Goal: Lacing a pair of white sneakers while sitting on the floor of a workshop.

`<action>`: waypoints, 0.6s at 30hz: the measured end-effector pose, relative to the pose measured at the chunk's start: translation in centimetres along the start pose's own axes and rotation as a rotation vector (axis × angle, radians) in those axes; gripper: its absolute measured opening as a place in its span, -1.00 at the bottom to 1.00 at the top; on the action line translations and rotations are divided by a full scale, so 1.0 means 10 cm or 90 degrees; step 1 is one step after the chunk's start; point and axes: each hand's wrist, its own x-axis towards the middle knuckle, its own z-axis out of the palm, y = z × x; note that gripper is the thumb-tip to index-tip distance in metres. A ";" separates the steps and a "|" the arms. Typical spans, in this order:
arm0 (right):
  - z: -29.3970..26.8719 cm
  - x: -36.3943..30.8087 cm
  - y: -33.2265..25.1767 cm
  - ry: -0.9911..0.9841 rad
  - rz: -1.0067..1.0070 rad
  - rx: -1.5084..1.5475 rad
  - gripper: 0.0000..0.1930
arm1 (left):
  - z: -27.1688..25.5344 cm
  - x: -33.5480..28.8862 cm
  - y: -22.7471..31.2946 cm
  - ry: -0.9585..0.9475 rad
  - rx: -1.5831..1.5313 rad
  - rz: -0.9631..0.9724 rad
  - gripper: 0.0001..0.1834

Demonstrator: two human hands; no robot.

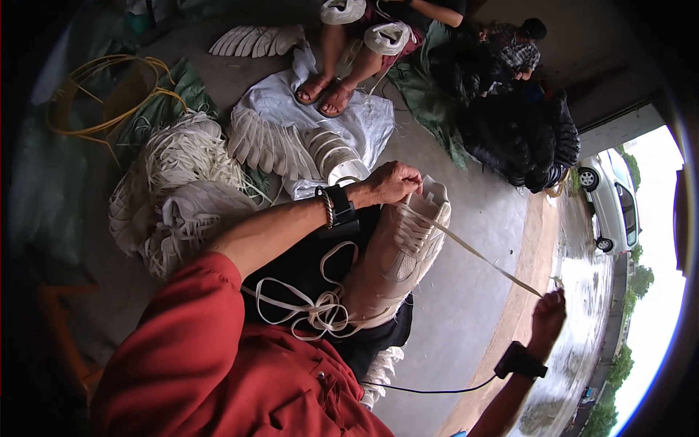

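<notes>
A white shoe upper (416, 251) with a tan-pink section lies across my lap, its lacing rows facing up. My left hand (393, 182) is closed at its collar end, pinching the edge near the top eyelets; the fingertips partly hide what they grip. From those eyelets a flat cream shoelace (489, 261) runs taut to the right. My right hand (548, 317) is closed on the lace's far end, held well out from the upper. A looped bunch of loose laces (324, 313) rests on my dark-covered lap beside the upper.
Left of me is a heap of white laces (191, 149) and uppers. Stacked uppers (273, 146) lie on a white sheet (371, 120) ahead, by a seated person's sandalled feet (325, 96). Another person sits near black bundles (520, 131). A yellow hoop frame (109, 131) stands far left; a cable hangs from my right wrist.
</notes>
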 end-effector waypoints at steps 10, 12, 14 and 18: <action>-1.17 0.05 -0.18 0.061 -0.035 0.038 -0.82 | 0.03 0.00 -0.11 0.173 -0.069 0.061 -0.84; -1.21 0.07 -0.12 0.098 -0.040 0.046 -0.82 | 0.01 -0.09 -0.11 0.218 -0.088 0.030 -0.84; -1.25 0.06 -0.11 0.188 -0.098 0.029 -0.83 | 0.00 -0.21 -0.10 0.221 -0.159 -0.040 -0.86; -1.36 0.02 0.00 0.247 -0.043 0.080 -0.83 | -0.04 -0.38 -0.13 0.070 -0.177 -0.182 -0.89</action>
